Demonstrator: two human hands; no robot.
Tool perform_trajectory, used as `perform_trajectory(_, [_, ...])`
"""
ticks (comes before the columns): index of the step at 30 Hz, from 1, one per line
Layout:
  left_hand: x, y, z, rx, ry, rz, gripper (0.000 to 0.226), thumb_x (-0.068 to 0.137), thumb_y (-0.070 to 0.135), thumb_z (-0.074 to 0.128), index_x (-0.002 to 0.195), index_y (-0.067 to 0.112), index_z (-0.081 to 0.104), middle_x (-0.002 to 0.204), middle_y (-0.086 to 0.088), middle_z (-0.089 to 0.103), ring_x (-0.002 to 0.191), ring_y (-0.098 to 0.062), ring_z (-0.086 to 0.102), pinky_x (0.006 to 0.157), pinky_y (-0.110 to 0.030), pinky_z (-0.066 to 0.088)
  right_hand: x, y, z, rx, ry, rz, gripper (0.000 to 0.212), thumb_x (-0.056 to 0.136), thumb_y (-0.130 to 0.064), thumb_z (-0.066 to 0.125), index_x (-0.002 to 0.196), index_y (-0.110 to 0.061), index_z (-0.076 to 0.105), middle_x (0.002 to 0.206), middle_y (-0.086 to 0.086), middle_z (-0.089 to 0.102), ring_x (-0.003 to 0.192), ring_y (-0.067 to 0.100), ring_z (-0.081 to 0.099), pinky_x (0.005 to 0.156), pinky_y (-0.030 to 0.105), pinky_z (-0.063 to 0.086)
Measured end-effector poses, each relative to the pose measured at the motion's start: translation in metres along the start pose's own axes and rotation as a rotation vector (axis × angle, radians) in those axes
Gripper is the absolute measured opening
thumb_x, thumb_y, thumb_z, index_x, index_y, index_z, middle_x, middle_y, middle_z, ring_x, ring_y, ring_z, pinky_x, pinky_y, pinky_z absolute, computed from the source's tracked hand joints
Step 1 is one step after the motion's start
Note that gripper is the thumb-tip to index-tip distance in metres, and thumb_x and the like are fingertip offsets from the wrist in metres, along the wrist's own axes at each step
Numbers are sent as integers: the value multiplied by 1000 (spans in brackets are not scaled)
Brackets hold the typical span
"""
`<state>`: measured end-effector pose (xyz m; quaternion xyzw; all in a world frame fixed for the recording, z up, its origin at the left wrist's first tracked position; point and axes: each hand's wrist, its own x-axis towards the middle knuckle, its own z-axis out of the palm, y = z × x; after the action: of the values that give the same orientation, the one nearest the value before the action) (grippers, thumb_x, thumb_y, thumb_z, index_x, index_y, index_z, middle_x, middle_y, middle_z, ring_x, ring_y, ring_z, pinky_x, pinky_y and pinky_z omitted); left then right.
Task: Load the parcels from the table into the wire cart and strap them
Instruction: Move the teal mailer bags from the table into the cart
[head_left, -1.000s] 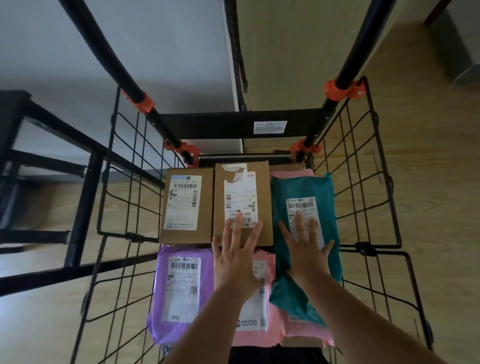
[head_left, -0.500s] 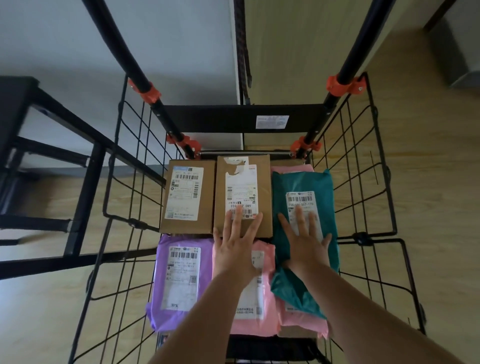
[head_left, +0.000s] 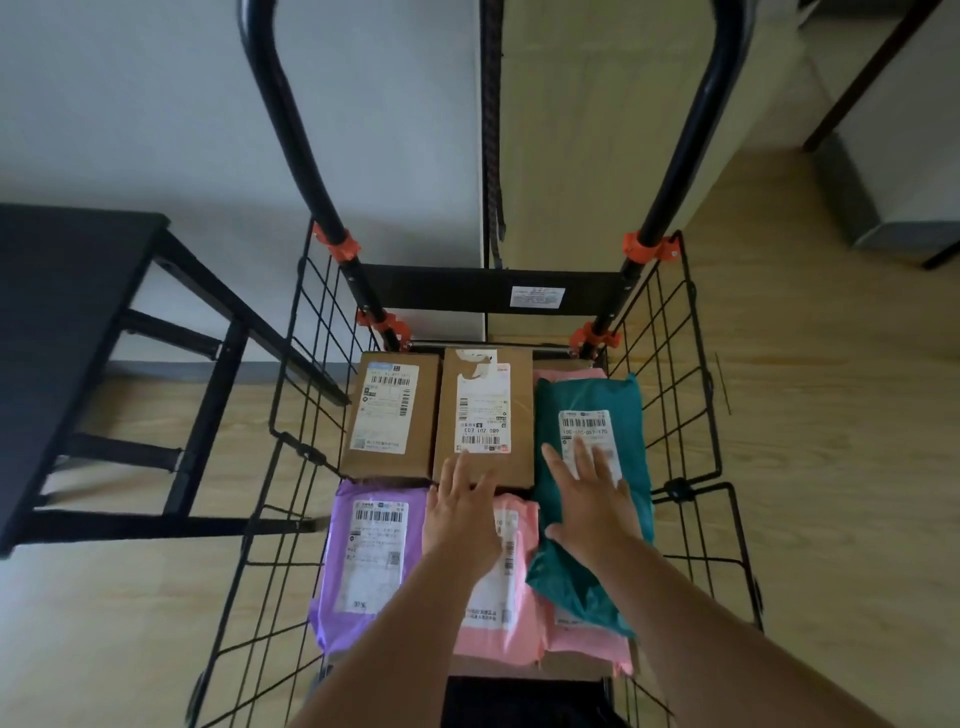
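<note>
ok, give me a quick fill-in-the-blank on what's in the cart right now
1. The right hand rests on the right-side mailer bag, which is ____.
2. The near-left mailer bag is ____.
3. The cardboard boxes at the wire cart's far end number ____.
4. Its clamps are ____.
Missing: teal, purple, two, orange.

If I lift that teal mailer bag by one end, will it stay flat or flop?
Probably flops: the teal mailer bag is wrinkled soft plastic, draped over the pink parcel beneath. Its smooth film may slip under the right hand.
</note>
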<state>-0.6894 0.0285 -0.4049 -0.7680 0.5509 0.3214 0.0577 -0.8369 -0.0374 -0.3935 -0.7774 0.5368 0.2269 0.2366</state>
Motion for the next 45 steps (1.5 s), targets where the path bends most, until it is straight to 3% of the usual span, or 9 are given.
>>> perform_trajectory(6, [-27, 1, -27, 7, 49, -16, 82, 88, 15, 65, 154, 24, 16, 157, -3, 18, 147, -24, 12, 120, -40, 22, -38, -19, -16, 32, 23, -50, 75, 95, -27, 59, 155, -30, 14, 162, 6, 15, 148, 28, 18, 114, 48, 33])
perform_trajectory(10, [-48, -3, -47, -2, 30, -33, 75, 91, 19, 61, 153, 21, 19, 155, -6, 25, 145, -26, 18, 117, -44, 28, -59, -28, -25, 30, 82, -88, 51, 96, -26, 54, 143, -26, 35, 134, 3, 49, 121, 22, 48, 94, 37, 48])
perform_trajectory(16, [-83, -14, -65, -12, 51, -60, 63, 89, 21, 62, 147, 22, 35, 149, -5, 36, 141, -26, 27, 115, -45, 31, -83, -51, -39, 68, 122, -131, 10, 95, -23, 54, 105, -26, 55, 98, -6, 59, 87, 13, 55, 67, 25, 46])
perform_trajectory(18, [-97, -19, -70, 12, 63, -72, 61, 89, 21, 61, 145, 23, 38, 147, -4, 38, 141, -26, 29, 115, -46, 31, -92, -62, -42, 89, 120, -160, 10, 95, -23, 55, 104, -25, 59, 95, -7, 61, 85, 12, 57, 64, 23, 46])
perform_trajectory(22, [-118, -31, -82, 29, 102, -92, 56, 89, 23, 60, 142, 23, 41, 148, -3, 39, 139, -25, 32, 114, -45, 31, -107, -90, -50, 62, 132, -231, 16, 94, -27, 55, 109, -24, 60, 101, -4, 65, 90, 16, 61, 78, 33, 53])
perform_trajectory(27, [-144, -51, -99, -7, 126, -116, 58, 90, 20, 60, 144, 22, 40, 149, -3, 40, 139, -23, 33, 114, -45, 33, -128, -120, -62, 23, 189, -287, 19, 97, -24, 50, 111, -21, 63, 103, 0, 65, 92, 21, 60, 69, 30, 40])
perform_trajectory(33, [-181, -87, -120, -35, 166, -139, 53, 91, 19, 57, 141, 23, 43, 143, -5, 44, 135, -25, 37, 111, -43, 33, -154, -168, -65, 18, 194, -303, 19, 95, -25, 51, 109, -20, 64, 100, 3, 67, 93, 24, 63, 76, 34, 50])
perform_trajectory(37, [-207, -119, -129, -72, 183, -140, 55, 92, 19, 57, 144, 23, 40, 146, -5, 42, 137, -25, 35, 113, -43, 32, -168, -208, -63, -32, 200, -338, 22, 96, -24, 51, 115, -23, 61, 106, 3, 67, 96, 24, 62, 69, 31, 41])
perform_trajectory(45, [-259, -193, -136, -128, 191, -191, 56, 93, 19, 57, 146, 20, 38, 147, -7, 41, 137, -28, 36, 113, -44, 33, -201, -290, -47, -125, 176, -387, 20, 96, -25, 50, 112, -18, 60, 104, 5, 65, 95, 25, 61, 76, 34, 50])
